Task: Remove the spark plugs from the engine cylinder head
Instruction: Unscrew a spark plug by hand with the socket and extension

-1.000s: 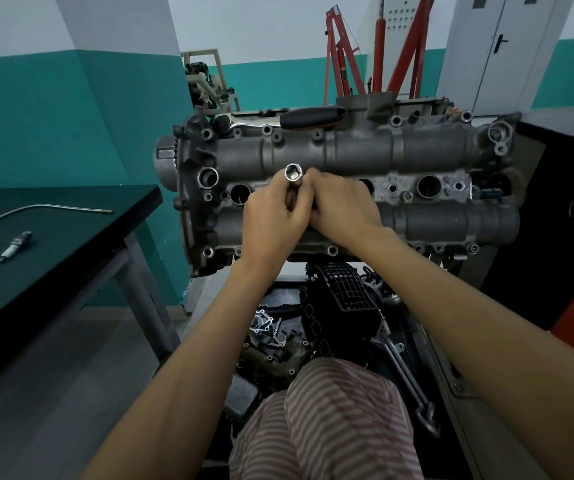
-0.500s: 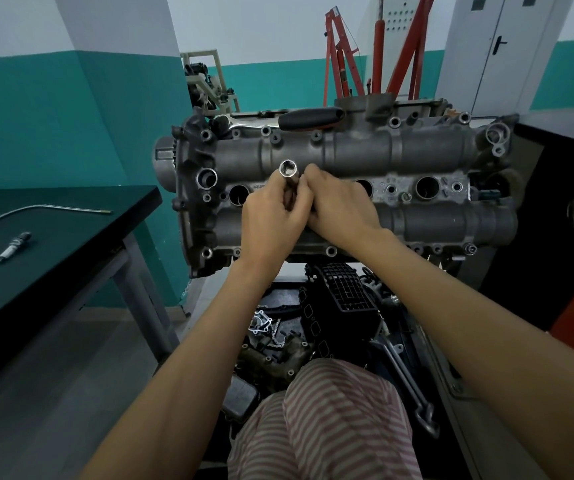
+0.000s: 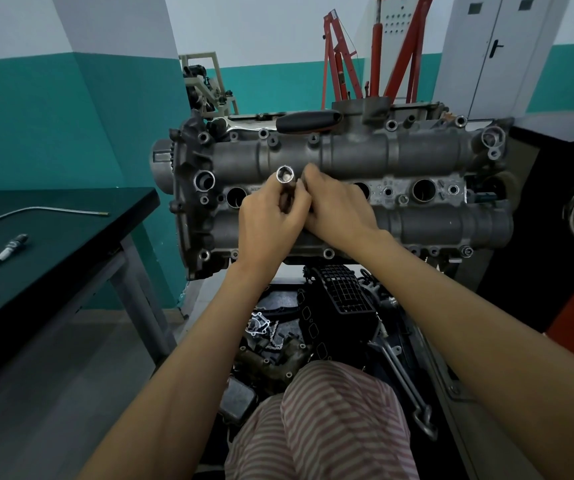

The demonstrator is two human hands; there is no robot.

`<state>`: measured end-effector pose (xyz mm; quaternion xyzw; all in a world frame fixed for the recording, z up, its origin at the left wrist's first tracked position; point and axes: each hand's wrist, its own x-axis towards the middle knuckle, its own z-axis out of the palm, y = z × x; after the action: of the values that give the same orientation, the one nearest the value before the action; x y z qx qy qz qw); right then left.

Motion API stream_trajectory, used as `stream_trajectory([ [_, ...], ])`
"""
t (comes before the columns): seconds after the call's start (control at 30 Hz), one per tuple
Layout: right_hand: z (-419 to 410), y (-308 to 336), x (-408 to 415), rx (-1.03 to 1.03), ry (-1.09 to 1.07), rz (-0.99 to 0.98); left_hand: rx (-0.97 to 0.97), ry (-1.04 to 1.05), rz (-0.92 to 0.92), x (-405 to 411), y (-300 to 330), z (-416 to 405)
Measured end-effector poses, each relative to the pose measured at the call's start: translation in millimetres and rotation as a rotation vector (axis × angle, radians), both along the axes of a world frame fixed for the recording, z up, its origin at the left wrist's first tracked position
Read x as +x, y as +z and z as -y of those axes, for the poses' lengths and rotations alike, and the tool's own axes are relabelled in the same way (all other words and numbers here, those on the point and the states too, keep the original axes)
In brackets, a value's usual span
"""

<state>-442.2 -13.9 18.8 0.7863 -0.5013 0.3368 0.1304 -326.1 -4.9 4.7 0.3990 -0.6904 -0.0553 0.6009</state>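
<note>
Steel socket (image 3: 285,175) gripped in left hand (image 3: 271,223), right hand (image 3: 339,207) touching beside it, perhaps pinching too, head (image 3: 417,161) behind, ratchet (image 3: 299,122) above.

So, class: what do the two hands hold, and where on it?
Both hands hold the spark plug socket by its shaft, just below its open top end.

No readable text — stampings on the cylinder head (image 3: 358,157) too blurred

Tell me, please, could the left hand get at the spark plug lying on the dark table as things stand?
Probably not at once: the left hand grips the socket at the cylinder head. The spark plug lies uncovered on the table.
</note>
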Motion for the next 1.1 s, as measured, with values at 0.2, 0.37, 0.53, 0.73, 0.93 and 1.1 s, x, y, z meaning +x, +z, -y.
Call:
stream_trajectory([
  [0.2, 5.7, -1.2, -0.4, -0.023, -0.074, -0.092, -0.019, 0.003, -0.020, -2.1, 0.8, 2.2],
  [0.37, 1.5, -2.1, -0.4, -0.047, -0.055, -0.107, -0.025, 0.031, 0.005, -0.7, -0.7, 1.9],
  [0.53, 3.0, -2.8, 0.0, -0.037, -0.051, -0.091, -0.016, 0.034, 0.005, 0.0, -0.4, 3.0],
  [0.73, 1.5, -0.9, -0.6, -0.030, -0.069, -0.100, -0.031, 0.025, -0.003, -1.7, -0.3, 2.1],
  [0.93, -1.2, -1.0, 1.4, -0.022, -0.048, -0.065, -0.021, 0.034, 0.041, 0.1, -1.2, 1.2],
  [1.1, -0.1, -1.4, 0.1, -0.043, -0.068, -0.078, -0.019, 0.036, 0.040, -0.2, -0.8, 2.7],
])
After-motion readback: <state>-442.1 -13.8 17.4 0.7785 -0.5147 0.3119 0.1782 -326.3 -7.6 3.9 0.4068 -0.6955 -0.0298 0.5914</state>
